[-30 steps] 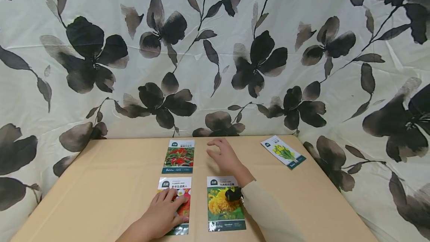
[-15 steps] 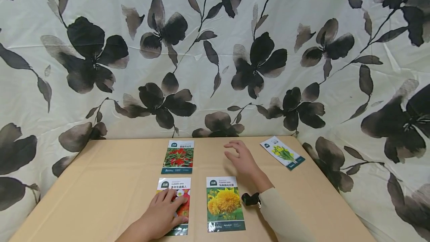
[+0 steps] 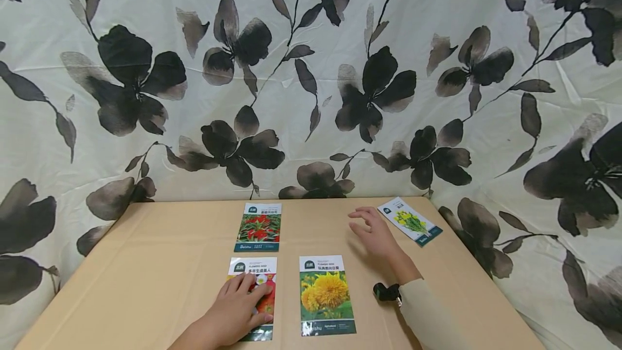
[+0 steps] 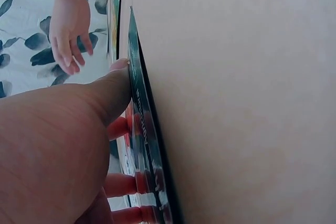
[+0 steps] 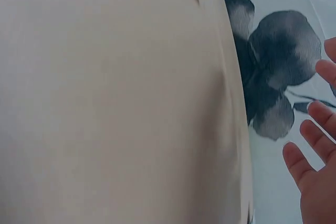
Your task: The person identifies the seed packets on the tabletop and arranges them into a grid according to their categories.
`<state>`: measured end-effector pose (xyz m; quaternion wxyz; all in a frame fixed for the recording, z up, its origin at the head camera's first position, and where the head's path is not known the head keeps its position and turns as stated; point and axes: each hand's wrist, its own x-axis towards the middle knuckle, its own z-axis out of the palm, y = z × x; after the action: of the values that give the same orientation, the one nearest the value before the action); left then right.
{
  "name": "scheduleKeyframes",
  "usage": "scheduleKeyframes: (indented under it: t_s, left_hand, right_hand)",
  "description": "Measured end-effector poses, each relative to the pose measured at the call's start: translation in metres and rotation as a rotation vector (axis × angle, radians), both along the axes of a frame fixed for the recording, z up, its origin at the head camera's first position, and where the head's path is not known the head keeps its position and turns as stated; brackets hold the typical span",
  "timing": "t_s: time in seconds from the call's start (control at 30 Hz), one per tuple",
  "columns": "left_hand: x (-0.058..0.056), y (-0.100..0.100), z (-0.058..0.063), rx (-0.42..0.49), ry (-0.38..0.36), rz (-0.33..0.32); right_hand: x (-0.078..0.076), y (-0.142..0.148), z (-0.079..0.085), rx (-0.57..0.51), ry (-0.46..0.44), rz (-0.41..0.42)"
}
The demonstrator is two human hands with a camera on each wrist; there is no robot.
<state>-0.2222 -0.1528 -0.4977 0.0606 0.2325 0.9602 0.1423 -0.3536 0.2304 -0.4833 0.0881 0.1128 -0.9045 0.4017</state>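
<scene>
My left hand [image 3: 238, 307] rests over a seed packet [image 3: 263, 332] with red flowers, fingers spread across its front and hiding much of the picture. In the left wrist view, its thumb and fingertips press on the packet [image 4: 137, 85], seen nearly edge-on. My right hand [image 3: 376, 235] hovers over the table with loosely bent fingers and holds nothing. Just right of it lies a tilted packet with small yellow blooms [image 3: 410, 221]. In the right wrist view, the fingers of the right hand [image 5: 317, 166] are parted.
A packet with large yellow flowers [image 3: 328, 296] lies right of the left hand. Another with red flowers and green leaves [image 3: 258, 227] lies farther back. The tan table [image 3: 131, 280] ends at a flower-print cloth [image 3: 301, 107] hanging behind.
My right hand has moved right, from the gap beside the rear red-flower packet to the left side of the tilted packet. The left hand stays put.
</scene>
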Motion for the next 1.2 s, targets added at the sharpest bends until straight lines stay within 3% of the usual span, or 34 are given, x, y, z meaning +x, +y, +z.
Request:
scheduleKeyframes:
  t_s: [0.47, 0.77, 1.0, 1.2]
  left_hand:
    - [-0.001, 0.001, 0.001, -0.003, -0.006, 0.001]
    - [-0.003, -0.002, -0.010, 0.020, 0.036, -0.018]
    - [-0.001, -0.001, -0.001, 0.007, -0.005, 0.007]
    - [0.000, 0.000, 0.002, -0.005, -0.013, 0.008]
  right_hand:
    - [0.005, 0.047, -0.002, 0.114, 0.036, -0.040]
    - [0.005, 0.070, -0.003, 0.178, 0.043, -0.081]
    - [0.003, 0.085, -0.005, 0.201, 0.069, -0.081]
    - [0.000, 0.099, -0.004, 0.243, 0.052, -0.131]
